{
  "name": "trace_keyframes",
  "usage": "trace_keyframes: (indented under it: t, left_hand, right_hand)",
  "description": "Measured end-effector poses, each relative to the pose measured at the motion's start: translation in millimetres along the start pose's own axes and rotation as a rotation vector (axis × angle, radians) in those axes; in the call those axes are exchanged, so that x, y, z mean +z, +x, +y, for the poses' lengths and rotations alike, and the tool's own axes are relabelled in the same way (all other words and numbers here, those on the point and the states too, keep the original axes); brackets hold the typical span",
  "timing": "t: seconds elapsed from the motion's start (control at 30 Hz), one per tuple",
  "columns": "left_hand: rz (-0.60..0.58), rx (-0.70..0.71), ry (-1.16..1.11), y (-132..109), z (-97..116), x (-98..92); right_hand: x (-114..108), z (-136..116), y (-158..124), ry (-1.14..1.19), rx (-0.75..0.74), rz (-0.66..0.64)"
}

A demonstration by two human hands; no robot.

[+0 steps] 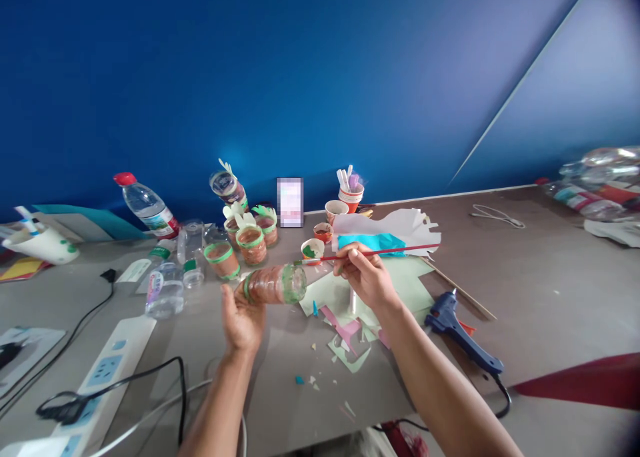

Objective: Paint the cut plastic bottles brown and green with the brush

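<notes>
My left hand (246, 320) is closed around one end of a cut plastic bottle (270, 286), which lies sideways in the air. Brown paint covers its middle, and green paint rings the end facing right. Between the fingers of my right hand (367, 274) is a red-handled paintbrush (390, 250). The brush's tip points left, close to the bottle's green end; whether it touches I cannot tell. Just behind the tip stands a paper cup of green paint (313, 249). A cup of brown paint (323, 232) is behind that one.
Painted brown-and-green pots (251, 245) stand at the back left, near clear bottles (165, 290). A blue glue gun (463, 334) and a thin stick (463, 290) lie right of my right arm. Paper scraps (345, 330) litter the middle. A white power strip (107, 370) with cables is at left.
</notes>
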State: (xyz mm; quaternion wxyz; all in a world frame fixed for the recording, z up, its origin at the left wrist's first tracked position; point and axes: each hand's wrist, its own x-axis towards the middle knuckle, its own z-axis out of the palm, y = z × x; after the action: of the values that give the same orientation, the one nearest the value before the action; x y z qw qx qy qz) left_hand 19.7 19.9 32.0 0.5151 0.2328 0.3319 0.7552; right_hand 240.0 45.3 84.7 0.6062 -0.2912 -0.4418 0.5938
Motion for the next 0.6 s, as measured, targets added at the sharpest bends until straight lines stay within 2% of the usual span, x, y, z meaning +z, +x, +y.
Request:
trace_keyframes:
  t: [0.47,0.6]
  left_hand:
    - [-0.013,0.02,-0.012,-1.4,1.4,2.4]
    - [-0.003,0.091,0.045,0.1,-5.6,-0.9]
  right_hand:
    - [-1.7,-1.8,-0.3,-0.051,-0.036,0.006]
    - [-5.8,-1.1,0.2,-0.043,-0.033,0.041]
